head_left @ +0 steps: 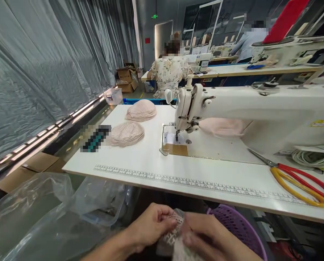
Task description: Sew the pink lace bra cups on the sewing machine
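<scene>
Below the table's front edge, my left hand (156, 224) pinches a piece of pale lace fabric (173, 232) between thumb and fingers. Close beside it, my right hand (205, 232) is closed on the same fabric, slightly blurred, its fingertips partly hidden. A bit of clear, filmy material shows around the lace. On the white sewing table (135, 159) lie two stacks of pinkish cup-shaped pieces, a rear stack (142, 110) and a nearer stack (127, 133). A white sewing machine (232, 103) stands to their right, with more pink fabric (221, 127) behind its needle area.
Scissors (298, 181) with red and yellow handles lie at the table's right, near a coil of pale cord (315, 157). A purple basket (240, 228) stands under the table. Clear plastic bags (42, 214) fill the lower left. A person (170, 70) sits ahead at another table.
</scene>
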Tool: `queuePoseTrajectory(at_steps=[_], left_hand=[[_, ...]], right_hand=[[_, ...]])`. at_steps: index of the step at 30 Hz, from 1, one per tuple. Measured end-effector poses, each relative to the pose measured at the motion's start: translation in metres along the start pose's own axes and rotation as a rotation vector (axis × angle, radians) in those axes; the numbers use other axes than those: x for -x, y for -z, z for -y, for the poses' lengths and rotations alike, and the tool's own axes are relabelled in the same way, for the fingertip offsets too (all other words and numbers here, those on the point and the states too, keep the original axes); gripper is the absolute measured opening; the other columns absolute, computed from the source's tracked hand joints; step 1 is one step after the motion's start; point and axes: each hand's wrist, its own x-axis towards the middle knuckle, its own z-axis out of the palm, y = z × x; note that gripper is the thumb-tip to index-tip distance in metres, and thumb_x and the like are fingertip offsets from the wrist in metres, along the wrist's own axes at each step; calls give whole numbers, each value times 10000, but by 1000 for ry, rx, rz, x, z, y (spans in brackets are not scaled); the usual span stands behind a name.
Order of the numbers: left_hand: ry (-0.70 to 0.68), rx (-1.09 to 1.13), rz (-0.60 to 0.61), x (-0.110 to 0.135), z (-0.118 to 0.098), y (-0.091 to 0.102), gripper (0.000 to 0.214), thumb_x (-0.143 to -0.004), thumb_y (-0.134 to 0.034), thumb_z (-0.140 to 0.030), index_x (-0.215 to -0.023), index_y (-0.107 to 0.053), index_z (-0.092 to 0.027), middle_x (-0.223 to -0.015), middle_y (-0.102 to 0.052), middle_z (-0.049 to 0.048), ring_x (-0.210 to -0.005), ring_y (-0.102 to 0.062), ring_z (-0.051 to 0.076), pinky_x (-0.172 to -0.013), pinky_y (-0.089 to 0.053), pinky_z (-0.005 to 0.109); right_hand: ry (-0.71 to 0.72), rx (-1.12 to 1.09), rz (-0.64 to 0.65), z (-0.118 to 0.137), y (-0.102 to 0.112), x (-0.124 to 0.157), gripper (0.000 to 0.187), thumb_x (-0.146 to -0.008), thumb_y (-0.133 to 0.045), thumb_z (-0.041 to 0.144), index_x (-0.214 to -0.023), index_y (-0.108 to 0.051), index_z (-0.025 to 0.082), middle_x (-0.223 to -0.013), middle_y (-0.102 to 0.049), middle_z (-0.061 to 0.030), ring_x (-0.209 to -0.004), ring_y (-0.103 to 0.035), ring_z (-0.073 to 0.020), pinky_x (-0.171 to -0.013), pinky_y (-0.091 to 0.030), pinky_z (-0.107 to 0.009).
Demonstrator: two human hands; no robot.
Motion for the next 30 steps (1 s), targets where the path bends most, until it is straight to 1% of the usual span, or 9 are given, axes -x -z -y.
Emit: queuePoseTrajectory(at_steps=[5, 8, 14, 16, 18, 21, 23, 26, 30], left_hand=[[20, 126, 64, 11, 2, 3, 576, -756, -645, -647, -856, -686, -81, -707, -505, 4, -637, -409, 87, -621, -324, 209], [-4, 134, 111, 14, 6, 7, 526, -731, -715, -577, -917, -701, -85, -717, -517, 4, -633, -413, 81, -629, -328, 200], [62, 131, 80, 12, 10, 10, 468, -653, -813, -417, -964, -709, -84, -698, -555, 2, -600, -425, 71, -612, -318, 191], [85, 139, 71, 11, 10, 12, 441, -652, -811, -386, -953, -708, -81, -708, -571, 10, -604, -442, 74, -607, -318, 191], [95, 132, 64, 10, 10, 13, 428, -652, -805, -375, -940, -703, -77, -689, -563, 4, -586, -428, 69, -588, -303, 189], [97, 88, 39, 9, 11, 14, 401, -672, -775, -382, -919, -695, -75, -659, -541, -8, -561, -397, 63, -567, -284, 193], [92, 36, 7, 8, 14, 16, 369, -693, -749, -366, -917, -694, -78, -654, -536, -12, -561, -392, 65, -565, -277, 196], [101, 3, -14, 8, 19, 20, 333, -696, -729, -309, -938, -695, -83, -663, -539, -16, -573, -395, 66, -561, -261, 195], [145, 28, -12, 8, 22, 23, 313, -669, -733, -257, -925, -693, -81, -679, -563, -12, -590, -426, 69, -576, -283, 191]], right_hand=[[-58, 141, -118, -16, -22, -17, 248, -984, -404, 344, -839, -570, 230, -736, -647, 15, -629, -594, -133, -599, -467, -210], [-10, 201, -135, -23, -27, -18, 301, -1011, -331, 358, -844, -551, 237, -721, -633, 12, -595, -581, -128, -567, -448, -210], [4, 270, -147, -44, -37, -19, 327, -1030, -260, 324, -791, -461, 230, -651, -571, 32, -538, -558, -114, -512, -400, -209], [-5, 222, -182, -50, -41, -15, 265, -1024, -268, 327, -913, -489, 233, -735, -616, 11, -608, -606, -129, -565, -456, -221], [7, 217, -186, -55, -48, -9, 207, -995, -375, 381, -1097, -491, 243, -910, -666, -34, -776, -664, -170, -686, -519, -265], [-10, 290, -174, -62, -60, -2, 408, -897, -582, 402, -1253, -447, 253, -1137, -651, -99, -1020, -651, -255, -841, -538, -358], [-14, 301, -192, -66, -67, 1, 427, -892, -587, 343, -1279, -434, 246, -1175, -645, -116, -1071, -637, -273, -876, -537, -385], [-1, 257, -269, -68, -72, 1, 366, -916, -517, 246, -1270, -425, 248, -1160, -655, -97, -1055, -649, -241, -862, -548, -353], [-3, 132, -358, -60, -67, -8, 149, -953, -409, 175, -1029, -514, 250, -891, -653, -14, -790, -664, -159, -712, -537, -253]])
